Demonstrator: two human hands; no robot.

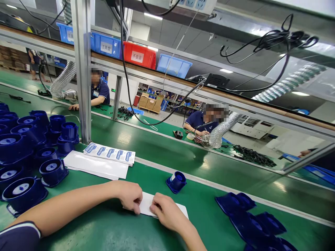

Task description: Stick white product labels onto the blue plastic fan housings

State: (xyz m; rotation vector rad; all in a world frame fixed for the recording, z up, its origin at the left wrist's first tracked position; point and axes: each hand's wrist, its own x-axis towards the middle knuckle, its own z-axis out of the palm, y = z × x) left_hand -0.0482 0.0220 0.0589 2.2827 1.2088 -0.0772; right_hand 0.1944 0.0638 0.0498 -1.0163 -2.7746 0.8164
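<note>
A white paper sheet (146, 204) lies on the green work surface in front of me. My left hand (131, 196), fingers curled, grips its left part, while my right hand (166, 210) pinches it near the middle. Both sets of fingertips hide parts of the sheet. Just beyond my hands stands a single blue plastic housing (177, 182), round on top with a flanged base. To the left, blank white sheets (96, 165) lie in a pile, and printed label sheets (110, 154) with blue-and-white labels rest behind them.
Many blue housings (22, 190) crowd the left side, some stacked. More housings (251, 221) sit at the right. A metal post (82, 69) rises behind the labels. A black cable (128, 83) hangs ahead. Two co-workers (101, 93) sit across the green conveyor (157, 150).
</note>
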